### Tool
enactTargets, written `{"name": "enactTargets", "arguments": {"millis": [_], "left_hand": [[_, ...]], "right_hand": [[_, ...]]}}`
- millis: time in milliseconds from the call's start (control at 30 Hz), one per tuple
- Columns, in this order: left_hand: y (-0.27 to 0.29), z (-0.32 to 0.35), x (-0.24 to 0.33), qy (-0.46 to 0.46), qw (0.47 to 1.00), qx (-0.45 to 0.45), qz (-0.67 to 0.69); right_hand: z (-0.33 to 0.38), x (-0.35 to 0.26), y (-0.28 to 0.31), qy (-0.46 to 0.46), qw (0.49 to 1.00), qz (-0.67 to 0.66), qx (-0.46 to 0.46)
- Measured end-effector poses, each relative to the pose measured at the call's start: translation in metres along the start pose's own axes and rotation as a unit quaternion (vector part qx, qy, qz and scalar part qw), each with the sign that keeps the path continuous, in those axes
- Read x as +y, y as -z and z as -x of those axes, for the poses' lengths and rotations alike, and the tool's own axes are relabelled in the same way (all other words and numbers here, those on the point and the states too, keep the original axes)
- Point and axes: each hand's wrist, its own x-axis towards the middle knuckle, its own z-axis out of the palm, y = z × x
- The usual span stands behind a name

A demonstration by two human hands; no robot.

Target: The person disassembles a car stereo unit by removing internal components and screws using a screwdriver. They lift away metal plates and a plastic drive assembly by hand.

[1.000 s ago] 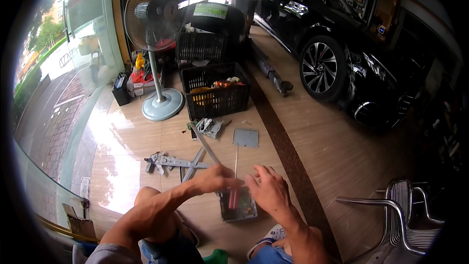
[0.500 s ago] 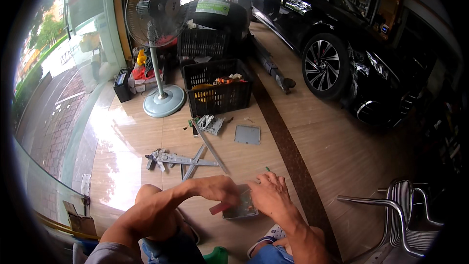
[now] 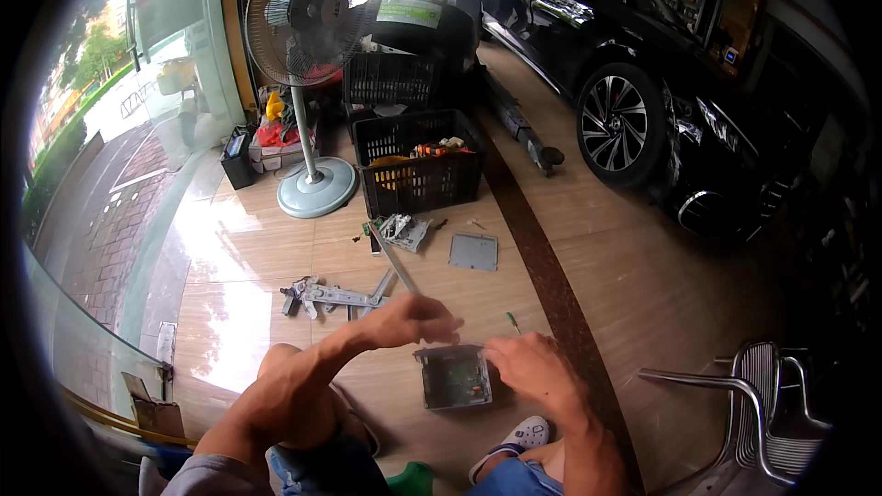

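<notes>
Head view — both hands (image 3: 418, 320) (image 3: 528, 369) at open metal box (image 3: 453, 377) — bare floor (image 3: 643, 294) around.

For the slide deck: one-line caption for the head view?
Seated on a tiled floor, left hand hovers over an open grey metal box steadied by the right hand; parts, fan, black car beyond.

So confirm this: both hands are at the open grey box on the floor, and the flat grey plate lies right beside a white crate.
Not quite. The head view shows the left hand and right hand at the open grey box, but the flat grey plate lies near a black crate, not a white one.
</notes>
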Motion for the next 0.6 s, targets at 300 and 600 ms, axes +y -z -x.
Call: {"name": "enactTargets", "arguments": {"millis": [300,600], "left_hand": [[0.007,-0.016,-0.03,-0.026,0.922,0.221,0.317],[-0.001,-0.023,-0.029,0.03,0.942,0.215,0.257]], "right_hand": [[-0.003,0.011,-0.009,0.044,0.951,-0.111,0.287],[0.006,-0.016,-0.01,0.077,0.817,-0.397,0.41]]}}
